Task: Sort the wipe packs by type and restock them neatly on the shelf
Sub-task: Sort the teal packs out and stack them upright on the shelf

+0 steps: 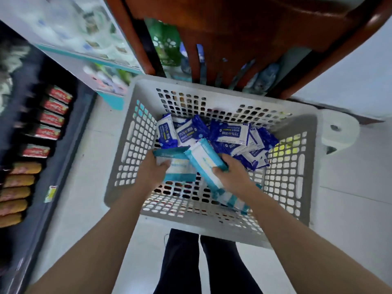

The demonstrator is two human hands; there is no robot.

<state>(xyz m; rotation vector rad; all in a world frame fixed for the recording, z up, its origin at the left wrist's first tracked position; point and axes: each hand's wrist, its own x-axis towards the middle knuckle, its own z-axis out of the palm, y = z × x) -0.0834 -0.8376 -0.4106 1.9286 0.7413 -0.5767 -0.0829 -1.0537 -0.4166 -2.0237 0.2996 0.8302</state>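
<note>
A grey perforated basket (118,166) stands on the floor below me. Its far half holds several dark-blue-and-white "75%" wipe packs (229,134). Both my hands reach into the near half. My left hand (152,172) grips a teal-and-white wipe pack (178,166) lying flat. My right hand (233,177) grips a second teal-and-white pack (201,158), tilted and raised over the first. Another teal-and-white pack (231,200) lies on the basket floor under my right wrist.
A red-brown wooden shelf unit (233,39) rises just beyond the basket, with green and blue packs (167,47) on it. A dark shelf on the left holds rows of red packets (53,119) and orange packets (17,194). A toilet roll (339,132) lies right of the basket. My legs (201,262) stand at the near rim.
</note>
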